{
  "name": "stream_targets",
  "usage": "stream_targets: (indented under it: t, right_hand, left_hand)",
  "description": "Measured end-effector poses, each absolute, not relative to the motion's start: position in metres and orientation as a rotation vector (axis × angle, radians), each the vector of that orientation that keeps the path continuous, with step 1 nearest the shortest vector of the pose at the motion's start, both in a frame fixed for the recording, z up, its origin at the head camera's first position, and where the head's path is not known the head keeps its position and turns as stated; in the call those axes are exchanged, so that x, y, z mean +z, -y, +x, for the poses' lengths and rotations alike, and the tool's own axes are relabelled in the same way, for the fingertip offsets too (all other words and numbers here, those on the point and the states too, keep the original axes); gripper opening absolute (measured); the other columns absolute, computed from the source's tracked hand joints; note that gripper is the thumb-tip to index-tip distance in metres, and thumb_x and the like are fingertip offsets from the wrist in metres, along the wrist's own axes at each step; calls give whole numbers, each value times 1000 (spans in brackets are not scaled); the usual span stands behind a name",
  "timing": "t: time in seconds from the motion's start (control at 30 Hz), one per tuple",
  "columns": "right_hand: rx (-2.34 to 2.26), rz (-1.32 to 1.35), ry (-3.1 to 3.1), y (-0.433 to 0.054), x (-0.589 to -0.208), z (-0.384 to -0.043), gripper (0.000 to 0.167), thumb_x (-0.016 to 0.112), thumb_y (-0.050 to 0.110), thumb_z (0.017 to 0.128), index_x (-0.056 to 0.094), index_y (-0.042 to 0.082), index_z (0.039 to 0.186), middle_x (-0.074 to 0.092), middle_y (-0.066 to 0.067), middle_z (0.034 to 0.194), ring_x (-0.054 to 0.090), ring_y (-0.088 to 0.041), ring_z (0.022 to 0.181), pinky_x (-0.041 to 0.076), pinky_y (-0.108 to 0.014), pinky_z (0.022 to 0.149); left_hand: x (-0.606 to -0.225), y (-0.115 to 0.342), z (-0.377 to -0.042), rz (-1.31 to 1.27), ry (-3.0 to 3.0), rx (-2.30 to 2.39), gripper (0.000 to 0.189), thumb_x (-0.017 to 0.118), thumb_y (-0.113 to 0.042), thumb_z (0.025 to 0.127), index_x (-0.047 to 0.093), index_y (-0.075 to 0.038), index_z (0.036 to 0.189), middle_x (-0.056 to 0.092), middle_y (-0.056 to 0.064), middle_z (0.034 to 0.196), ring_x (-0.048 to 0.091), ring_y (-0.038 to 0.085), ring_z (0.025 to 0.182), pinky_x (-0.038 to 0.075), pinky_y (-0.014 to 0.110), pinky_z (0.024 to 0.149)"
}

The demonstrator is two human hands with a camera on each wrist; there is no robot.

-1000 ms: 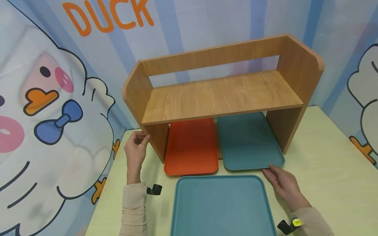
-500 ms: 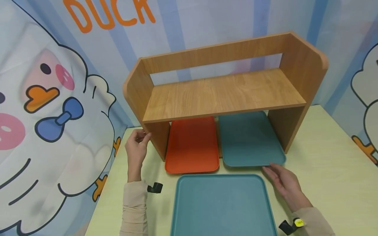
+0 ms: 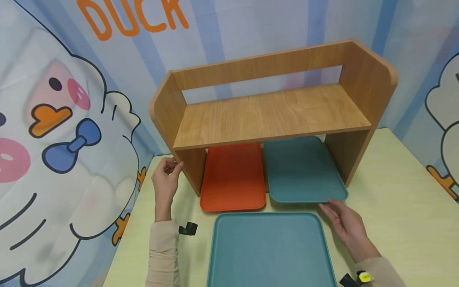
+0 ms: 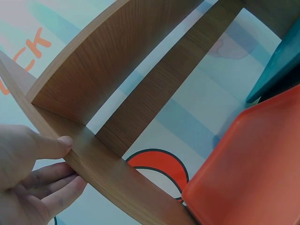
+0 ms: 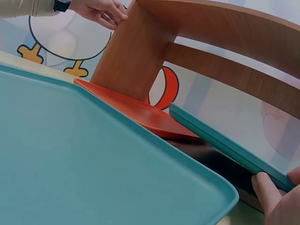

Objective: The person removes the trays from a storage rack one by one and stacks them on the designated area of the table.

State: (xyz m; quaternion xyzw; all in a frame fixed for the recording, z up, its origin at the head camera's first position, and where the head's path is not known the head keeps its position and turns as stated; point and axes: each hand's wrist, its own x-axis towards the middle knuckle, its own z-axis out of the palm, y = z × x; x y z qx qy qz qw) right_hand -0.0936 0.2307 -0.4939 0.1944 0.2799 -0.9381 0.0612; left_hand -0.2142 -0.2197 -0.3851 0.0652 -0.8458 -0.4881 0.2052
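Observation:
At the left of the head view, my left hand (image 3: pixel 165 185) pinches the front edge of the wooden desk shelf's side panel (image 4: pixel 108 171), thumb on one face and fingers on the other. My right hand (image 3: pixel 346 227) holds the smaller teal tray (image 3: pixel 305 171) by its front right corner, thumb above and fingers beneath. That tray lies partly under the shelf (image 3: pixel 272 113), and a dark gap shows below its near edge in the right wrist view. Left of it is a red-orange tray (image 3: pixel 233 179), also partly under the shelf. The shelf board hides the back of both trays.
A larger teal tray (image 3: pixel 269 251) lies on the pale yellow table (image 3: pixel 405 211) in front of the shelf, between my forearms. Behind stands a striped blue cloth backdrop (image 3: pixel 251 28) with cartoon ducks. Each wrist carries a small black camera mount.
The smaller teal tray has shifted slightly left at its back, towards the red-orange tray, with my right hand still on its corner. My left hand keeps its place on the shelf.

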Motion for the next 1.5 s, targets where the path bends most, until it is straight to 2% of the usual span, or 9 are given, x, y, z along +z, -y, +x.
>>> stream_targets:
  t: [0.47, 0.63, 0.67, 0.73, 0.8, 0.87, 0.97, 1.5]
  right_hand:
    - [-2854, 536, -864, -232, -486, -85, 82, 48, 0, 97, -13, 10, 150, 69, -7, 86, 69, -13, 90, 45, -25, 99]
    - [-2876, 465, -872, -234, -485, -80, 81, 49, -1, 96, -13, 5, 149, 70, -9, 89, 69, -15, 91, 47, -27, 97]
    - [-2882, 452, -873, -235, -486, -79, 79, 49, -1, 96, -9, 7, 150, 70, -10, 90, 69, -16, 92, 47, -27, 97]
    - [-2898, 420, -868, -236, -487, -78, 61, 49, -2, 96, 17, 10, 147, 70, -12, 92, 70, -18, 93, 49, -29, 95]
    - [-2914, 382, -855, -237, -488, -77, 35, 49, -3, 96, 43, 7, 129, 71, -14, 94, 70, -20, 94, 50, -30, 93]
    - [-2925, 347, -843, -238, -489, -76, 15, 48, -4, 96, 55, 4, 106, 71, -16, 96, 70, -22, 95, 51, -31, 92]
    - [-2915, 314, -869, -239, -488, -75, 16, 47, -4, 96, 59, 6, 99, 71, -16, 97, 69, -21, 96, 52, -31, 91]
    - [-2764, 166, -1096, -241, -485, -76, 22, 42, -2, 99, 63, 4, 99, 72, -12, 99, 69, -18, 97, 54, -29, 86]
  left_hand:
    - [-385, 220, -214, 180, 2363, -1353, 23, 67, -22, 90, 63, -7, 108, 64, 11, 99, 61, 22, 92, 48, 30, 75]
    - [-385, 219, -213, 181, 2366, -1358, 23, 66, -22, 91, 63, -7, 108, 64, 12, 100, 61, 23, 93, 47, 31, 75]
    - [-385, 219, -213, 180, 2365, -1359, 23, 66, -21, 91, 63, -7, 108, 64, 12, 100, 61, 23, 93, 47, 31, 75]
    - [-385, 219, -213, 181, 2364, -1355, 23, 67, -22, 90, 63, -7, 108, 64, 11, 100, 61, 23, 92, 47, 31, 75]
    - [-385, 219, -213, 179, 2363, -1351, 23, 67, -22, 90, 63, -7, 108, 64, 11, 100, 61, 23, 92, 47, 31, 75]
    - [-385, 219, -213, 178, 2362, -1347, 24, 67, -22, 90, 63, -7, 108, 65, 12, 100, 61, 23, 92, 47, 31, 75]
    - [-385, 219, -214, 178, 2362, -1346, 24, 66, -22, 91, 63, -7, 109, 65, 12, 100, 61, 23, 92, 47, 31, 75]
    - [-385, 219, -214, 181, 2358, -1350, 23, 67, -21, 90, 63, -7, 108, 65, 11, 100, 62, 23, 92, 47, 30, 74]
